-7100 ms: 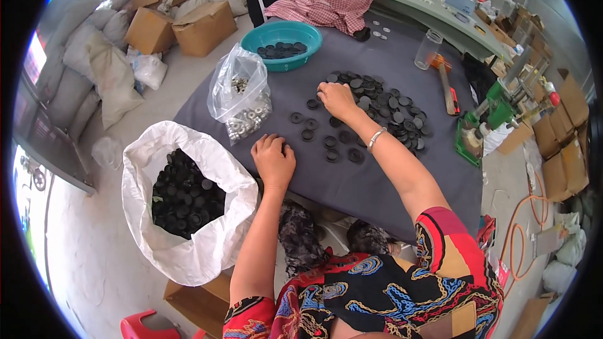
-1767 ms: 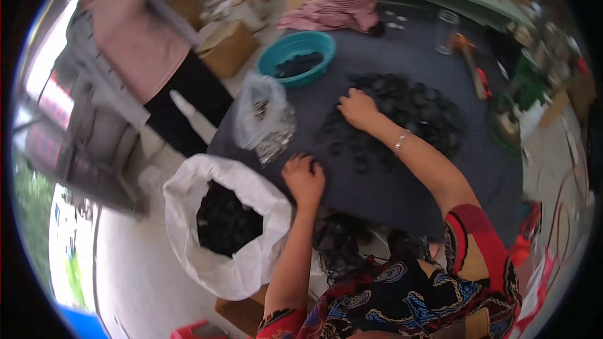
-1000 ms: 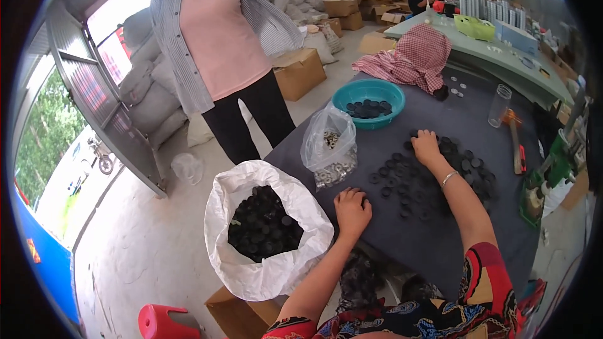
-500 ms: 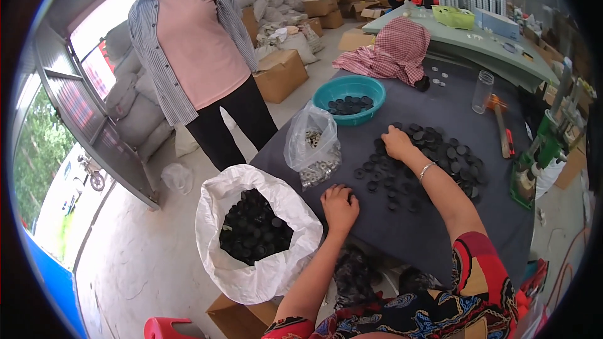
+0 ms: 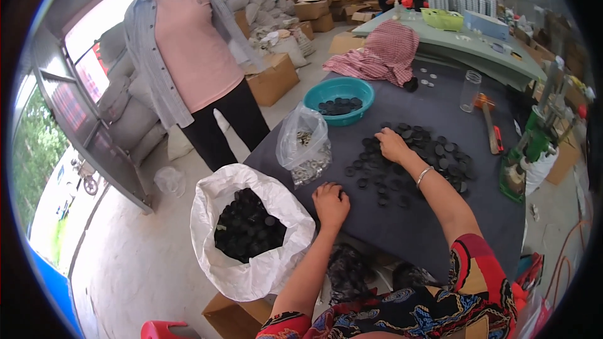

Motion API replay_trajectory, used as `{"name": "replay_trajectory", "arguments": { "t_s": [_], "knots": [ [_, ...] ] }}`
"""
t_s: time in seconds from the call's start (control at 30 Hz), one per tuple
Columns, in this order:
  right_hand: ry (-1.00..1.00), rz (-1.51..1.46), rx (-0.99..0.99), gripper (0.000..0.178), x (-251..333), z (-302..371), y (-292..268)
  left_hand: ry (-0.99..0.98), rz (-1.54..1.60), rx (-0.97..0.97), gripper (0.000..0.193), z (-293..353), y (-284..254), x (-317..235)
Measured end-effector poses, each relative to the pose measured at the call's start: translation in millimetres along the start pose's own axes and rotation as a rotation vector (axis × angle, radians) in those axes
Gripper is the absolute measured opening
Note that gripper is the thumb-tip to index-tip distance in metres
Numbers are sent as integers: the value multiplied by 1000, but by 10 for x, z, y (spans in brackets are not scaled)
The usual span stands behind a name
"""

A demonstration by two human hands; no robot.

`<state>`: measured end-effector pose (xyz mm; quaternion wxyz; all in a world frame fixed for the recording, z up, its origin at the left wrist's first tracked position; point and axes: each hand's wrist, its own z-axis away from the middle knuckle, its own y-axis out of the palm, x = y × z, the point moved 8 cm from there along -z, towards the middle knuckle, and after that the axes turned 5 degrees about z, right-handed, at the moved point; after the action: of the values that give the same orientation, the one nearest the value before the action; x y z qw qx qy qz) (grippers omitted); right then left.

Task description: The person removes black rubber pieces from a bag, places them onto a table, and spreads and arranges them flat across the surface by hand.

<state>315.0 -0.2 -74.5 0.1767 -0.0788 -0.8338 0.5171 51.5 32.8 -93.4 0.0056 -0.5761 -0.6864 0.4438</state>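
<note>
Many round black discs [image 5: 447, 162], like small caps, lie spread over a dark cloth-covered table [image 5: 433, 238]. My right hand [image 5: 394, 146], with a bracelet at the wrist, reaches to the far left edge of the spread. Its fingers are bent together with their tips down among the discs; what is between them is hidden. Near the table's front left edge rests my left hand [image 5: 331, 204], knuckles up, fingers loosely bent and a little apart, holding nothing visible. Beside it, a white sack [image 5: 207, 213] stands open, full of black discs. A teal bowl [image 5: 361, 116] beyond my right hand holds more discs.
A clear plastic bag [image 5: 311, 169] of small metal parts stands left of the discs. Rightward are a clear jar [image 5: 470, 91], a hammer [image 5: 488, 127] and a green hand press [image 5: 518, 163]. A checked cloth [image 5: 386, 50] lies behind. Another person [image 5: 195, 50] stands across the table.
The whole view has shifted slightly, moving things leftward in it. My right fingertips have come a little nearer to me at the discs' edge. My left hand stays on the table.
</note>
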Motion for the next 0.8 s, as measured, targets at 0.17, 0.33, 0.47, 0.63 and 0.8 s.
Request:
{"name": "replay_trajectory", "arguments": {
  "t_s": [0.17,0.33,0.47,0.63,0.8],
  "knots": [
    [-96,-108,-222,25,231,571,-521,49,-40,-41,16,60,-37,24],
    [15,-169,-354,20,-52,1311,-1022,26,-51,17,16,74,-6,28],
    [94,-27,-367,18,-438,1731,-1103,32,-90,40,17,27,71,51],
    [159,5,-406,16,-554,1803,-1273,59,-94,28,15,-52,70,56],
    [144,-86,-312,19,-303,1677,-1033,22,-75,34,18,-37,100,77]
  ]
}}
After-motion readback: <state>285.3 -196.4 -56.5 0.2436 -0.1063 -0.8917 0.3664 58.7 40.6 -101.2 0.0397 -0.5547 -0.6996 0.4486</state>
